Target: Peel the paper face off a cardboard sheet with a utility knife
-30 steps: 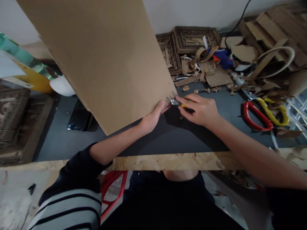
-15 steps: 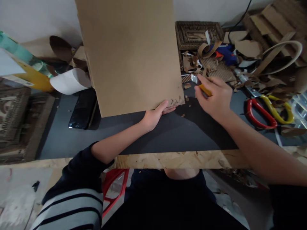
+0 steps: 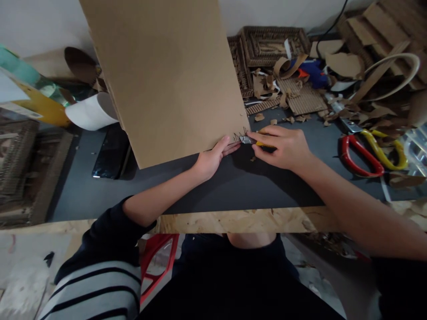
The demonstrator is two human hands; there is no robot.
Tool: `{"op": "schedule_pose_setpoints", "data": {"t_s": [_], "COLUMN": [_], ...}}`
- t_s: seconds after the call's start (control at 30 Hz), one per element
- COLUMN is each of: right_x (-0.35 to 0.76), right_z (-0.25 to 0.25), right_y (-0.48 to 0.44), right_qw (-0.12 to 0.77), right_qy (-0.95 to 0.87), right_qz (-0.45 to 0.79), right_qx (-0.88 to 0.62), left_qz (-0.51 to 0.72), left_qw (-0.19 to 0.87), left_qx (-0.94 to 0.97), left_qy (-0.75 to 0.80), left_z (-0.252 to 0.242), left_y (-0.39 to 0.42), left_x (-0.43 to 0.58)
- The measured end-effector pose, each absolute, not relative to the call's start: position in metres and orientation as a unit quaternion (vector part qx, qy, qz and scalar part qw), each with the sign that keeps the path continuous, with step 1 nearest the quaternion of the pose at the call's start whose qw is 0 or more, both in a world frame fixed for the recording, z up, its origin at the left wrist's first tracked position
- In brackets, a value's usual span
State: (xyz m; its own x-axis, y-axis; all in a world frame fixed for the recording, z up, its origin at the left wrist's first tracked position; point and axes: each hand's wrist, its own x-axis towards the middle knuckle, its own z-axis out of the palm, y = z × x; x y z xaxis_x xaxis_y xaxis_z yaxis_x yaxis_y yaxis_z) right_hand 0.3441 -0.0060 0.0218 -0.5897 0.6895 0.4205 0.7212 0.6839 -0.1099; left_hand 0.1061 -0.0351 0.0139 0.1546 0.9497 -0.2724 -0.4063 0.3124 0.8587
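A large sheet of brown cardboard rises from the dark work surface, with short dark slits along its lower right corner. My left hand pinches its bottom edge, thumb on the face and fingers beneath. In my right hand is a utility knife with a yellow body. Its metal tip meets the slit corner, just right of my left fingertips. Small cardboard scraps lie close by.
Scissors with red and yellow handles lie at right, near cardboard offcuts. Behind stands a ridged cardboard tray. On the left are a black phone, a white paper roll and ridged cardboard pieces.
My right hand has brought the knife left and down onto the cardboard's corner. The sheet has shifted left and tilted slightly, my left hand still holding its edge.
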Motion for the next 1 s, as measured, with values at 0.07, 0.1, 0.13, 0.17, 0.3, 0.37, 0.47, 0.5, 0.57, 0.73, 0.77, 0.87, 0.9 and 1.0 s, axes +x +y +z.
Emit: {"op": "schedule_pose_setpoints", "data": {"t_s": [0.07,0.1,0.13,0.17,0.3,0.37,0.47,0.5,0.57,0.73,0.77,0.87,0.9,1.0], "right_x": [0.346,0.346,0.346,0.345,0.339,0.337,0.342,0.345,0.35,0.346,0.342,0.33,0.327,0.326], "right_z": [0.022,0.023,0.023,0.022,0.017,0.014,0.013,0.014,0.015,0.015,0.014,0.012,0.012,0.01], "right_y": [-0.006,-0.006,-0.007,-0.007,-0.008,-0.006,-0.001,0.001,0.005,0.008,0.007,0.005,0.003,0.0], "right_qw": [0.22,0.22,0.219,0.218,0.224,0.241,0.271,0.278,0.286,0.288,0.288,0.287,0.287,0.293], "right_qy": [-0.893,-0.895,-0.896,-0.896,-0.884,-0.868,-0.84,-0.831,-0.813,-0.828,-0.843,-0.877,-0.884,-0.883], "right_qz": [-0.039,-0.04,-0.038,-0.035,-0.028,-0.033,-0.033,-0.03,-0.027,-0.01,0.005,0.053,0.06,0.067], "right_qx": [-0.39,-0.386,-0.384,-0.385,-0.41,-0.433,-0.47,-0.482,-0.506,-0.48,-0.454,-0.38,-0.365,-0.36], "left_qz": [0.489,0.488,0.487,0.486,0.483,0.477,0.457,0.456,0.465,0.484,0.482,0.474,0.473,0.47], "left_qw": [0.689,0.689,0.689,0.689,0.689,0.695,0.704,0.703,0.696,0.695,0.698,0.698,0.695,0.687], "left_qx": [0.327,0.329,0.329,0.328,0.313,0.31,0.311,0.312,0.314,0.32,0.321,0.323,0.325,0.337], "left_qy": [0.423,0.422,0.423,0.426,0.441,0.44,0.445,0.448,0.449,0.424,0.421,0.428,0.434,0.44], "left_z": [0.013,0.013,0.013,0.013,0.016,0.017,0.017,0.017,0.017,0.019,0.019,0.016,0.014,0.009], "left_y": [-0.034,-0.034,-0.033,-0.033,-0.031,-0.032,-0.034,-0.034,-0.034,-0.032,-0.032,-0.033,-0.033,-0.035], "left_x": [0.105,0.105,0.104,0.104,0.104,0.105,0.104,0.104,0.103,0.103,0.103,0.104,0.104,0.104]}}
